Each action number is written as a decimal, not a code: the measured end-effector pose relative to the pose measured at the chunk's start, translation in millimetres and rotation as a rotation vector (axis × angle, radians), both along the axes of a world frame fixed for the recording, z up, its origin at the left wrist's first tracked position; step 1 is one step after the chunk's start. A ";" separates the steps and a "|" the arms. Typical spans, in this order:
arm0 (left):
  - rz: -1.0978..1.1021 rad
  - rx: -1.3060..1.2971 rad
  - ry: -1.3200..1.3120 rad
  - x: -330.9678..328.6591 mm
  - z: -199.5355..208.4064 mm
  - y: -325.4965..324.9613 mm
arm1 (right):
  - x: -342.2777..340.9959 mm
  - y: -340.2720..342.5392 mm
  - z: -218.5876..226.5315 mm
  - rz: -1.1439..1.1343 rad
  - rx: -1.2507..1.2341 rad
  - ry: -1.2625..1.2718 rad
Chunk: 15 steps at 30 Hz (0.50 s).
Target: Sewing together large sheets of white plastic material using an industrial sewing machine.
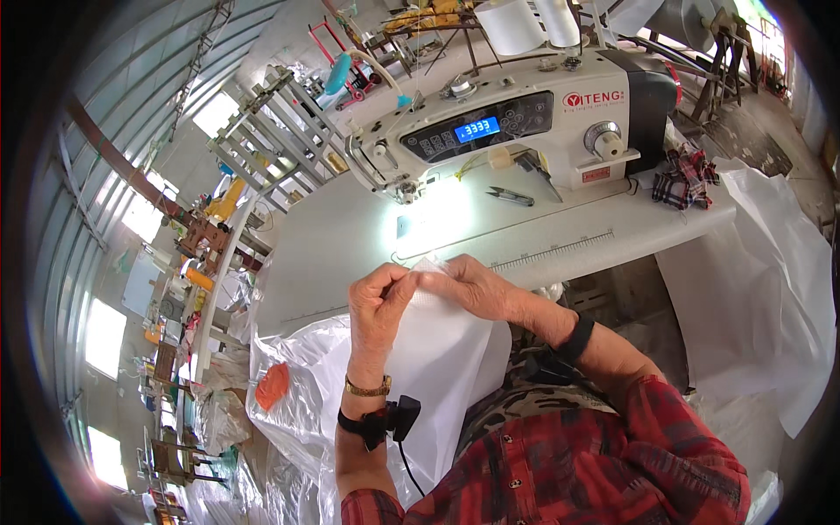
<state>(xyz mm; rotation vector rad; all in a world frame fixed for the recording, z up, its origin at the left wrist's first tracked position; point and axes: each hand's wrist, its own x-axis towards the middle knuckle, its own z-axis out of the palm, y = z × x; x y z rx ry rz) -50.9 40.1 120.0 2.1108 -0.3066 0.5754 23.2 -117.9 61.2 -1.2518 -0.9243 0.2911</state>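
Note:
In front of the sewing machine [551, 122], at the near edge of its table, I hold up the edge of a white fabric sheet [429, 346]. My left hand [376, 306] pinches it between thumb and fingers. My right hand [472, 287] is closed on the same edge, its thumb close to the left fingers. From my hands the sheet hangs down over my lap. The lit needle area lies just beyond, apart from the sheet. Thread snips [510, 196] rest on the table [324, 223] near the machine's base.
A crumpled checked cloth [685, 178] lies at the table's right end. Another white sheet [752, 280] drapes down at the right. Clear plastic and an orange scrap [272, 386] are at the left. White thread cones [509, 26] stand behind the machine. A metal rack [280, 131] stands beyond.

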 end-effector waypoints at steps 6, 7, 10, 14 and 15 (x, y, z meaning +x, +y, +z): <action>-0.033 -0.067 0.054 4.8 -2.8 -2.7 | -5.6 -1.2 -4.1 -0.080 -0.018 0.040; -0.030 -0.074 0.064 5.4 -2.8 -4.5 | -6.8 -1.9 -5.5 -0.081 -0.019 0.039; -0.034 -0.062 0.090 4.8 -1.9 -5.9 | -11.8 -3.1 -9.0 -0.095 -0.007 0.081; -0.021 -0.068 0.103 1.3 0.0 -7.0 | -13.0 -10.1 -16.4 -0.046 0.030 0.066; -0.033 -0.084 0.113 2.1 -3.2 -7.8 | -12.0 -11.8 -18.7 -0.008 0.020 0.069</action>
